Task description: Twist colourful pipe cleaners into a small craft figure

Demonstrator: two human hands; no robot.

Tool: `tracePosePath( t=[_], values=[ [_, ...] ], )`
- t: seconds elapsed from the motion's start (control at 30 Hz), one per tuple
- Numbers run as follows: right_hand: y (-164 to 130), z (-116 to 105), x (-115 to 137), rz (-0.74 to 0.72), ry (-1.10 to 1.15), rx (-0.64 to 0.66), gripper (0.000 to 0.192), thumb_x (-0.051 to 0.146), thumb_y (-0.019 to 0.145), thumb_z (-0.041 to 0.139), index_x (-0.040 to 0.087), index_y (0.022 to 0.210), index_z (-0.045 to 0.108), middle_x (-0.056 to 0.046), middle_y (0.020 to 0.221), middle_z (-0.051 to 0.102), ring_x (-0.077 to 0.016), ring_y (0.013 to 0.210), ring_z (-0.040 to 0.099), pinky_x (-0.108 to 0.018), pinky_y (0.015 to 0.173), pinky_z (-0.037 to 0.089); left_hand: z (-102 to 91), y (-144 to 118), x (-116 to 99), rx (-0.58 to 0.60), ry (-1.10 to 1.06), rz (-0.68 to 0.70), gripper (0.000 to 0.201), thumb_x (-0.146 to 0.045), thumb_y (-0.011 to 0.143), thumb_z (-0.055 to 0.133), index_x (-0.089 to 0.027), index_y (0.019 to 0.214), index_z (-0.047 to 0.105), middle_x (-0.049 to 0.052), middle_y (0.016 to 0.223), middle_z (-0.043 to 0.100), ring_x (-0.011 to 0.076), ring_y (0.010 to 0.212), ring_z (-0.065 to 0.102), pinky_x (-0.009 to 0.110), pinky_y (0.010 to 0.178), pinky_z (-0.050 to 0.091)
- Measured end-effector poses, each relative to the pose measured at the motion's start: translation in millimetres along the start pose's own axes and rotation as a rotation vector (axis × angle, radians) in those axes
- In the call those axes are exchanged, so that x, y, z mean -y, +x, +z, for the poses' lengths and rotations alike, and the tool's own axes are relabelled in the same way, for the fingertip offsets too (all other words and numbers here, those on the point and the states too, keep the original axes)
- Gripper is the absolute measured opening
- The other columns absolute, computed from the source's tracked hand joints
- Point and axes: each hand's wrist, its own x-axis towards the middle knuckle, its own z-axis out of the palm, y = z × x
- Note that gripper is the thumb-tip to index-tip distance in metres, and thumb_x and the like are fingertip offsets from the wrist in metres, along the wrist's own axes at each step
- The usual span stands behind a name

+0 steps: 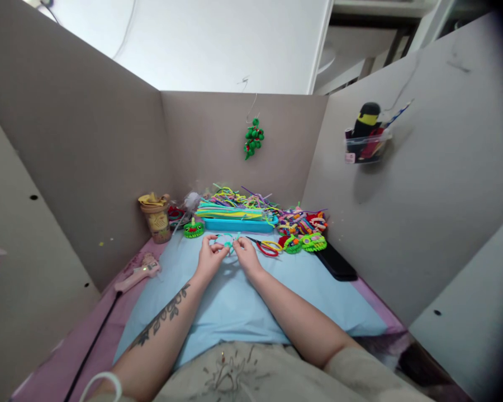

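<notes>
Over the light blue sheet [218,301], my left hand [212,254] and my right hand [246,255] come close together. Between their fingertips is a turquoise pipe cleaner [229,244], bent into a loop, and both hands pinch it. Its finer shape is too small to make out. Just right of my right hand lie scissors [268,248] with red and yellow handles. Behind my hands stands a blue tray [241,225] heaped with turquoise and yellow pipe cleaners [230,210]. A green pipe-cleaner piece [193,228] with red on it sits left of the tray.
Finished-looking green pieces [313,242] and a colourful pile [302,222] lie at right, near a black flat case [335,261]. A pink glue gun [140,276] with a black cord and a cup [156,219] are at left. Grey panels [218,145] enclose three sides.
</notes>
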Motion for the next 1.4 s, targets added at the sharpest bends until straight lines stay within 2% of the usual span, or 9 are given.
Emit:
tracePosePath(
  t=[0.1, 0.2, 0.3, 0.5, 0.67, 0.97, 1.13, 1.4],
  values=[
    [5.0, -9.1, -0.2, 0.017, -0.003, -0.085, 0.020, 0.036, 0.076, 0.047, 0.019, 0.070, 0.054, -0.004, 0.079, 0.055, -0.0179, 0.080, 0.050, -0.030, 0.076, 0.041, -1.4, 1.4, 0.6, -0.024, -0.027, -0.039, 0.051, -0.034, 0.059, 0.070, -0.020, 0.095, 0.036, -0.005, 0.061, 0.060, 0.0100, 0.050, 0.055, 0.021, 0.051, 0.038],
    [10.9, -21.2, 0.7, -0.046, -0.049, -0.145, 0.015, 0.030, 0.075, 0.049, 0.018, 0.077, 0.057, -0.006, 0.085, 0.056, -0.0180, 0.081, 0.051, -0.029, 0.071, 0.042, -3.4, 3.4, 1.3, -0.048, -0.061, -0.082, 0.053, -0.036, 0.056, 0.072, -0.020, 0.094, 0.038, -0.004, 0.063, 0.060, 0.0112, 0.053, 0.057, 0.022, 0.054, 0.039],
    [15.9, -31.6, 1.8, -0.136, -0.093, -0.109, 0.014, 0.025, 0.075, 0.049, 0.018, 0.081, 0.060, -0.006, 0.086, 0.055, -0.0174, 0.079, 0.052, -0.028, 0.069, 0.043, -5.3, 5.6, 2.8, -0.044, -0.074, -0.158, 0.057, -0.038, 0.052, 0.075, -0.019, 0.094, 0.040, -0.003, 0.064, 0.060, 0.0101, 0.050, 0.055, 0.021, 0.052, 0.037],
    [19.2, -38.6, 0.9, -0.250, -0.197, -0.013, 0.019, 0.019, 0.075, 0.051, 0.020, 0.089, 0.063, -0.005, 0.085, 0.056, -0.0184, 0.084, 0.052, -0.031, 0.078, 0.041, -7.2, 5.7, 2.3, 0.050, -0.066, -0.295, 0.058, -0.037, 0.052, 0.076, -0.019, 0.096, 0.043, -0.002, 0.065, 0.059, 0.0064, 0.044, 0.047, 0.018, 0.043, 0.029],
    [18.3, -38.8, 1.1, -0.269, -0.238, 0.022, 0.014, 0.018, 0.075, 0.052, 0.021, 0.080, 0.065, -0.005, 0.084, 0.059, -0.0199, 0.088, 0.052, -0.035, 0.083, 0.039, -6.9, 4.2, 0.0, 0.075, -0.082, -0.307, 0.057, -0.036, 0.052, 0.076, -0.019, 0.095, 0.043, -0.003, 0.063, 0.059, 0.0054, 0.042, 0.044, 0.018, 0.042, 0.027],
    [14.5, -30.9, 1.3, -0.086, -0.070, 0.078, 0.015, 0.029, 0.073, 0.053, 0.019, 0.075, 0.063, -0.002, 0.072, 0.063, -0.0167, 0.067, 0.056, -0.028, 0.064, 0.043, -7.0, 3.8, -1.9, 0.046, -0.097, -0.293, 0.056, -0.035, 0.050, 0.077, -0.019, 0.092, 0.043, -0.002, 0.062, 0.061, 0.0072, 0.043, 0.048, 0.019, 0.044, 0.028],
    [11.8, -28.8, 2.5, -0.079, -0.064, 0.147, 0.018, 0.031, 0.074, 0.050, 0.019, 0.071, 0.062, 0.000, 0.063, 0.059, -0.0147, 0.060, 0.052, -0.026, 0.058, 0.041, -6.4, 4.0, -1.8, 0.038, -0.114, -0.291, 0.055, -0.034, 0.050, 0.077, -0.019, 0.091, 0.042, -0.003, 0.061, 0.061, 0.0068, 0.043, 0.047, 0.018, 0.044, 0.029],
    [11.8, -28.2, 4.3, -0.172, -0.112, 0.167, 0.016, 0.026, 0.073, 0.052, 0.019, 0.062, 0.060, -0.003, 0.077, 0.057, -0.0164, 0.080, 0.054, -0.028, 0.072, 0.043, -10.3, 9.0, 6.9, -0.012, -0.146, -0.213, 0.053, -0.035, 0.054, 0.075, -0.019, 0.090, 0.040, -0.004, 0.061, 0.060, 0.0082, 0.047, 0.051, 0.019, 0.048, 0.034]
  ],
)
